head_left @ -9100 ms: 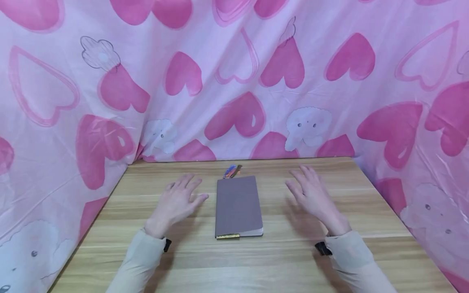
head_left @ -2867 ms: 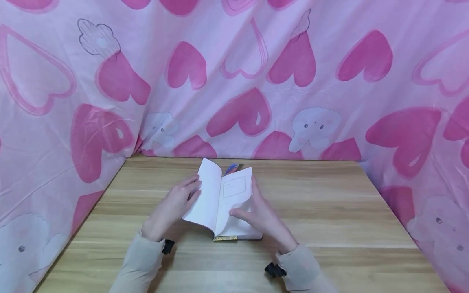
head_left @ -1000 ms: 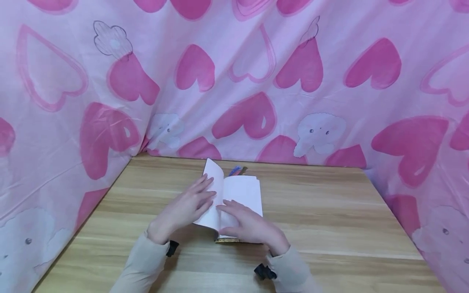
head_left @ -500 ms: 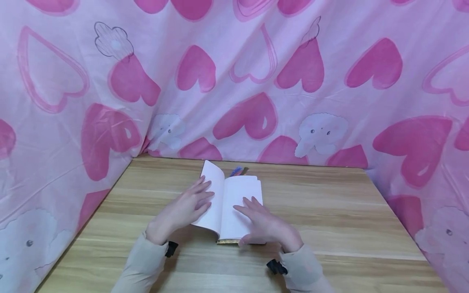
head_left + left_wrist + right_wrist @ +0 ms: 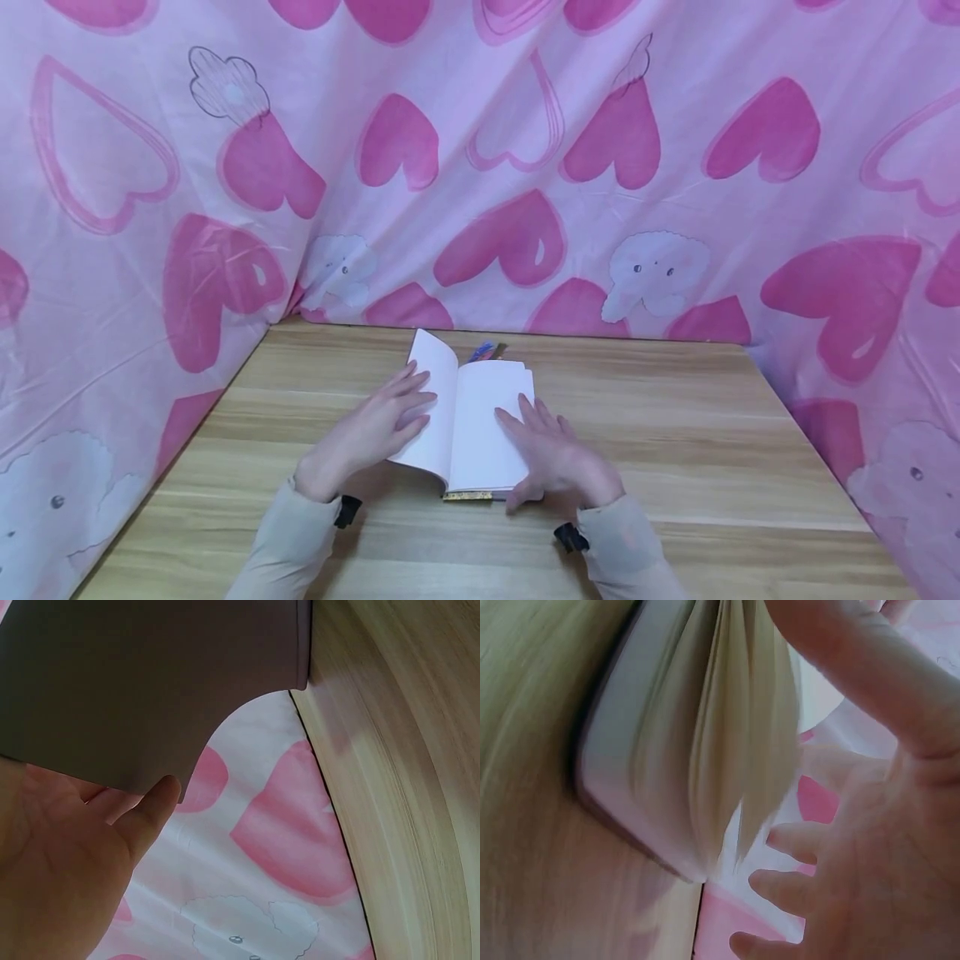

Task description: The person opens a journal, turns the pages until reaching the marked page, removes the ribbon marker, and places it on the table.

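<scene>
An open notebook (image 5: 487, 442) with blank white pages lies on the table, its left cover and a leaf standing raised. My left hand (image 5: 371, 429) holds that raised side at its outer edge, several fingers over the inner page. In the left wrist view one finger lies against the dark grey-brown outer cover (image 5: 150, 682), the others hidden behind it. My right hand (image 5: 558, 458) spreads its fingers over the right page's outer edge, thumb near the bottom corner. The right wrist view shows the loosely fanned pages (image 5: 720, 735) beside its straight fingers (image 5: 787, 889).
The wooden table (image 5: 712, 450) extends on both sides of the notebook. A blue and brown tassel-like thing (image 5: 487, 352) lies just beyond its top edge. A yellow patterned strip (image 5: 467, 496) shows at the bottom edge. A pink heart-print curtain (image 5: 495, 233) surrounds the table.
The cover, shut at first, was opened leftward and the leaf with a printed box was turned over. My right hand has since slid right across the blank page to its outer edge.
</scene>
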`<state>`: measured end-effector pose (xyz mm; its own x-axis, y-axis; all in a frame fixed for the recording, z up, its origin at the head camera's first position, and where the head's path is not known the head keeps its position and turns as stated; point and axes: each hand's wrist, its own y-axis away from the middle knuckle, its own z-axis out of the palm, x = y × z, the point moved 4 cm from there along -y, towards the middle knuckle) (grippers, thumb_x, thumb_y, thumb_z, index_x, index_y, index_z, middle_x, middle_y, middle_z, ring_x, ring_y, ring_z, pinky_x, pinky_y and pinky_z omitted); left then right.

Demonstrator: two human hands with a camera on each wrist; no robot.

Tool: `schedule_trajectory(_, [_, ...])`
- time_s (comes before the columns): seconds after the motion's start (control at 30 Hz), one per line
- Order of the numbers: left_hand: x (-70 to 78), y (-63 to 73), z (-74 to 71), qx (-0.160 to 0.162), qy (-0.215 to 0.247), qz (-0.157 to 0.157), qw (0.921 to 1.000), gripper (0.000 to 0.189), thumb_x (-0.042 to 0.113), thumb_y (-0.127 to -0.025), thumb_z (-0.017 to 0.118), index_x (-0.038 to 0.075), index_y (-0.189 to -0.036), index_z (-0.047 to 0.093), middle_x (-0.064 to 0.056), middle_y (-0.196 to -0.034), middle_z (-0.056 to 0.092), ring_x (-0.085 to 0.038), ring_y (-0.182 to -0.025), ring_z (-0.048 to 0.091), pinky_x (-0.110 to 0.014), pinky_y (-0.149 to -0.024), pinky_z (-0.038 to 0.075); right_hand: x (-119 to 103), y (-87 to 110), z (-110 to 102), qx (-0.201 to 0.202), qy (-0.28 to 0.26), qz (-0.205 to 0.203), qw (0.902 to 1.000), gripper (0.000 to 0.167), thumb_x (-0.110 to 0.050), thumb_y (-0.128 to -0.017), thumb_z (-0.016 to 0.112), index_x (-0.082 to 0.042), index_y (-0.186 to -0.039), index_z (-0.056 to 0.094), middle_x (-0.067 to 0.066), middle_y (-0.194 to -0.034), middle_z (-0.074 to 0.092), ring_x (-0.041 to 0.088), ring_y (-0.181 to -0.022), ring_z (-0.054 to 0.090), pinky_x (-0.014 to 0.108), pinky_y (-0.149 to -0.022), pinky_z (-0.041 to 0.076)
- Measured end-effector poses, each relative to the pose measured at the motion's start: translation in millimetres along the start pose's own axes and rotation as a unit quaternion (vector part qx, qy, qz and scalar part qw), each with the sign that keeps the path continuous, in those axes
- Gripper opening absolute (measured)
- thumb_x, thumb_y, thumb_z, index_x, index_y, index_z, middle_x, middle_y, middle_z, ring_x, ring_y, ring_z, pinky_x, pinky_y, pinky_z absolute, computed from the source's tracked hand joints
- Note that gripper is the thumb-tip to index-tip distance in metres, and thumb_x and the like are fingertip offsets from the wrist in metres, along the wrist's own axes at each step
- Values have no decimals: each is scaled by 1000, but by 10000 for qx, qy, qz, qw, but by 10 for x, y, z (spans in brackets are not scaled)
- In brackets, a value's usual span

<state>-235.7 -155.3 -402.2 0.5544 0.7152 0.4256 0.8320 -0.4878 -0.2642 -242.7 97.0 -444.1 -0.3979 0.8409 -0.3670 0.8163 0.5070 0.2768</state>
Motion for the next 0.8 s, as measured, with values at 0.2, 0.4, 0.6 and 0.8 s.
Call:
schedule_trajectory(0.2, [-9,-4,8,-19,39,-32,10000,35,22,-95,65,4,-125,66,-14,-148,45,-31,-145,22,-48,-112,28,79,-25,-7,30,-145,34,9999,124,-51,-63,89,-22,-158,16,16,-162,-2,37,-147,-5,63,-113,4])
schedule_trajectory(0.4, [-44,-12,15,-37,43,-55,10000,35,21,-95,65,5,-125,66,-14,-148,45,-30,-145,22,-48,-112,27,157,-13,-52,217,-557,27,9982,122,-43,-67,89,-17,-158,13,20,-161,0,41,-147,-1,63,-113,6])
schedule_trajectory(0.6, [-59,-11,23,-25,-64,-76,9999,34,22,-94,66,6,-123,68,-13,-147,46,-31,-144,25,-47,-112,29,182,-6,-42,56,-587,-6,9983,127,-46,-62,91,-22,-159,12,18,-162,3,39,-147,-1,64,-113,5])
schedule_trajectory(0.8, [-64,-14,33,10,-39,-85,10000,32,22,-94,65,7,-122,68,-12,-146,47,-30,-144,26,-46,-112,28,109,-10,-47,-17,-481,-145,9987,129,-49,-59,91,-22,-158,13,15,-162,4,37,-147,-1,64,-113,5])
